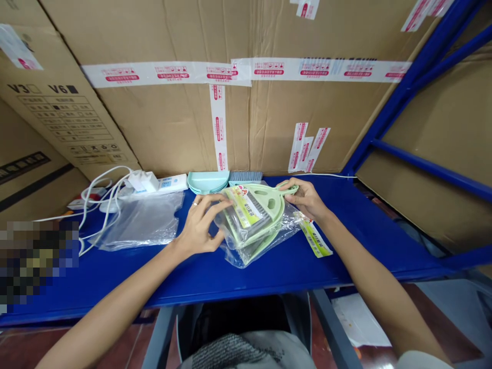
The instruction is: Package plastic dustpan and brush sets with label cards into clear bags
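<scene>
A light-green dustpan (279, 192) lies at the middle of the blue table, with a grey-bristled brush (262, 219) nested in it. A clear plastic bag (241, 260) covers its wide end, and a yellow-green label card (244, 206) shows on top. My right hand (306, 199) grips the handle end. At the opposite edge, my left hand (203, 221) has its thumb and index finger closed on the bag. Another green piece (265, 245) in clear plastic shows underneath. Beside my right forearm lies a second label card (315, 239).
Flat clear bags (142, 220) lie at the left, near white cables (115, 205) and a power strip (172, 182). Turquoise dustpans (207, 181) and a grey brush (246, 177) stand at the back, before a large cardboard box (184, 123). Blue frame bars (426, 171) bound the right side.
</scene>
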Demonstrator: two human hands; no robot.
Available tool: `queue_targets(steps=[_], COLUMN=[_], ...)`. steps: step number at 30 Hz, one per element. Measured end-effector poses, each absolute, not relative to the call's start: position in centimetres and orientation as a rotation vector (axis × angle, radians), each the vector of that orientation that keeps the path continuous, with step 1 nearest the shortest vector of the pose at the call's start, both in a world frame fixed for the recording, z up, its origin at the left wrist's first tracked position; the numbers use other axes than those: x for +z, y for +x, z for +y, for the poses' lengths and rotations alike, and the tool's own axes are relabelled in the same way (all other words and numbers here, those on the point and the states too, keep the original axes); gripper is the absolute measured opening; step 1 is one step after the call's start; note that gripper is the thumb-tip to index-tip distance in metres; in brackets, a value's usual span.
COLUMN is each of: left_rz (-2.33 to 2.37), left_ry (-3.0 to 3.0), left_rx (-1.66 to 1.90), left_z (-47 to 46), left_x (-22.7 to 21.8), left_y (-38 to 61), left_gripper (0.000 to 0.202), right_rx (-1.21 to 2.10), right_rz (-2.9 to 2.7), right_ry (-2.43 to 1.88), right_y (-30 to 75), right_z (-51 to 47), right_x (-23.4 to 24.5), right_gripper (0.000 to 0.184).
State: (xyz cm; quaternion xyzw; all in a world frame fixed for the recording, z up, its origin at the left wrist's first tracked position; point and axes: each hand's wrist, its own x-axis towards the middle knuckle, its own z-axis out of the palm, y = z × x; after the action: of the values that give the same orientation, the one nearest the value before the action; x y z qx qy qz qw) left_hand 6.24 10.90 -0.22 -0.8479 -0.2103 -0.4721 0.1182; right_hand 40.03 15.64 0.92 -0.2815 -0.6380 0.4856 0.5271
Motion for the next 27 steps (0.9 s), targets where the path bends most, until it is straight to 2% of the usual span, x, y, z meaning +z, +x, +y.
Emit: queue_targets(steps=[5,10,14,22,27], left_rz=[-0.612,-0.529,-0.499,-0.51,-0.464], left_ry=[-2.497,-2.621,-2.592,-2.562,-2.366], left_rx=[-1.499,-1.418,-1.486,-1.888,-2.05], left_z=[10.8,10.9,11.2,11.3,10.5], left_x=[-0.3,-0.1,0.0,-0.7,-1.3], left_y=[6.2,6.3,6.4,6.9,7.0], left_gripper=[0.069,0.073,0.065,0.04,0.042], right_rx=[1.158,1.168,1.153,1.163,1.178], right_rz=[-1.508,-1.509,-1.482,-1.463,-1.441], right_ry=[-0.668,-0.654,-0.669,-0.684,-0.692], right_y=[39.9,39.8,40.1,40.1,40.0], right_z=[15.5,15.6,15.7,15.8,15.8], right_x=[0.8,0.9,1.0,1.1,1.2], right_gripper=[0.036,0.033,0.033,0.036,0.039])
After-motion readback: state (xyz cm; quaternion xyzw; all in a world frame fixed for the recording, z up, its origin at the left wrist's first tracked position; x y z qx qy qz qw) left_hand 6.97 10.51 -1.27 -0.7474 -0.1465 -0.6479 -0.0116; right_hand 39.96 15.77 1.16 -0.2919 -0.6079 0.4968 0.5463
